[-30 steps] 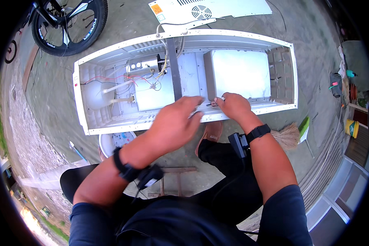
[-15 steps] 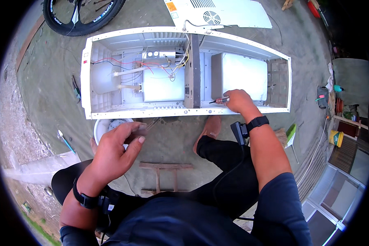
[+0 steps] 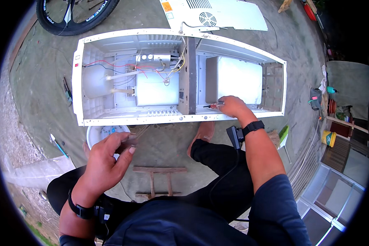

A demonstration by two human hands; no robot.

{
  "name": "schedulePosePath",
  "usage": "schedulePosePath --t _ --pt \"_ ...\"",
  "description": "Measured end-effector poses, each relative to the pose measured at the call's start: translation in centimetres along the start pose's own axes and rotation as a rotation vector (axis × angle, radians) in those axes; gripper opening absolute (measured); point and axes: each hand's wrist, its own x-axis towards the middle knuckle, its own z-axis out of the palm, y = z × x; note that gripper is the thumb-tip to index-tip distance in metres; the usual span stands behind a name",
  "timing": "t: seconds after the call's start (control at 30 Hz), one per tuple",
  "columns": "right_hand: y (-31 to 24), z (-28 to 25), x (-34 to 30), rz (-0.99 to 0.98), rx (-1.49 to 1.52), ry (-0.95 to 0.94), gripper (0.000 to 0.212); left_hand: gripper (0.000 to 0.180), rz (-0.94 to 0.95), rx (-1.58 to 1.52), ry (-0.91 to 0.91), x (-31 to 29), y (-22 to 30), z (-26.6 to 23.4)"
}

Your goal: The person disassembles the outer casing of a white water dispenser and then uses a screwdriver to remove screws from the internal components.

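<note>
A white appliance cabinet lies on its side in front of me with its open face up. My right hand reaches over its near edge, fingers closed on a small red-handled screwdriver. The dark tip points left, toward the grey divider; a white box lies just beyond the hand. My left hand is raised on the near side, fingers curled and pinched around a thin, blurred piece. In the left compartment are another white box, a metal cylinder, loose wires and a cloudy plastic tank.
A white bucket stands partly behind my left hand. A wooden stool is between my legs. Pliers and a blue-handled tool lie at left. Beyond the cabinet are a bicycle wheel and a white vented panel.
The whole view has shifted, so the cabinet sits a little lower and farther left in the picture. Both hands keep nearly the same pose and grip.
</note>
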Motion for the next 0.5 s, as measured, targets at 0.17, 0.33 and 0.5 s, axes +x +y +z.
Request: schedulePosePath --t 0.17,0.33,0.5 --pt "0.7 0.9 0.0 0.046 0.089 0.113 0.064 0.028 -0.01 0.012 -0.001 0.6 -0.1 0.0" --pt "0.9 1.7 1.4 0.166 0.12 0.095 0.06 0.027 -0.009 -0.007 0.0 1.0 0.0 0.3" --pt "1.0 0.5 -0.1 0.03 0.092 0.086 0.056 0.027 0.0 0.016 0.008 1.1 -0.6 0.3"
